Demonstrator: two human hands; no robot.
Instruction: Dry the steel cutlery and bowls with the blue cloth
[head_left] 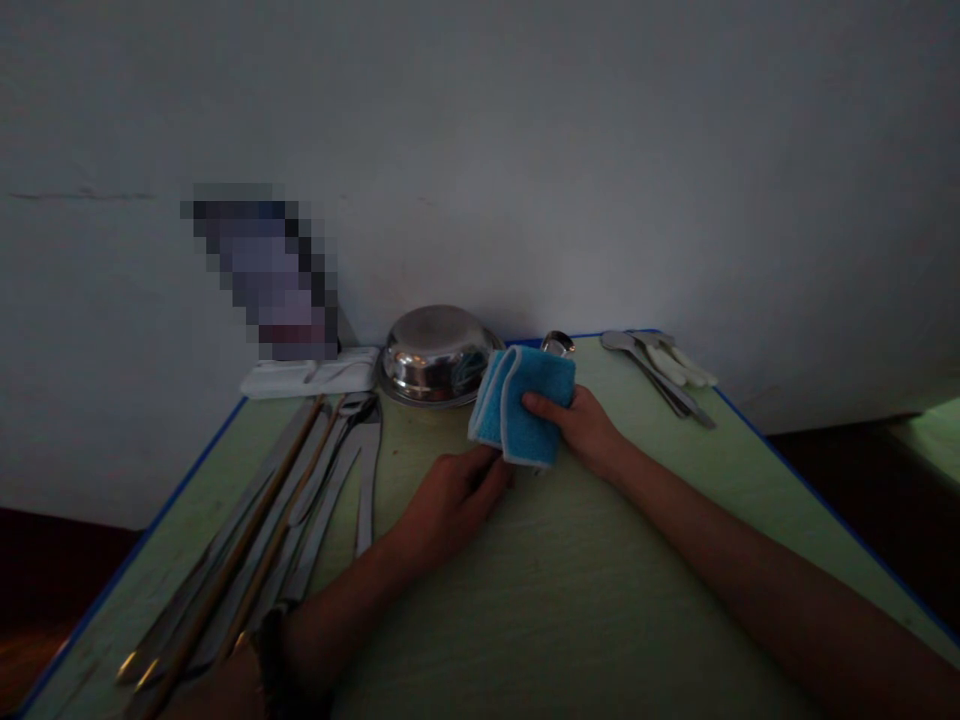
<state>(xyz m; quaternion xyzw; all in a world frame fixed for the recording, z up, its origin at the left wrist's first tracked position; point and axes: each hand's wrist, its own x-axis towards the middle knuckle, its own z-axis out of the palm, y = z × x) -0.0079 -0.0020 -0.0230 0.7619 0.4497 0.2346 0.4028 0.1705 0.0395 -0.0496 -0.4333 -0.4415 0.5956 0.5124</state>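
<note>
My right hand [581,425] grips a folded light-blue cloth [534,405] with pale edging, thumb on its near face. Just beyond the cloth's top edge shows the shiny bowl of a metal spoon [557,345]; its handle is hidden behind the cloth. My left hand [457,500] is closed at the cloth's lower left edge, fingers pinched in line with the spoon's hidden handle. Behind the cloth, an upturned steel bowl [439,345] stands near the wall.
Several long metal utensils and chopsticks [259,520] lie along the table's left side, under my left forearm. A white case [311,375] sits at the back left, below a blurred-out upright object [270,275]. Spoons and white-handled cutlery [660,370] lie at the right rear of the green table [600,590].
</note>
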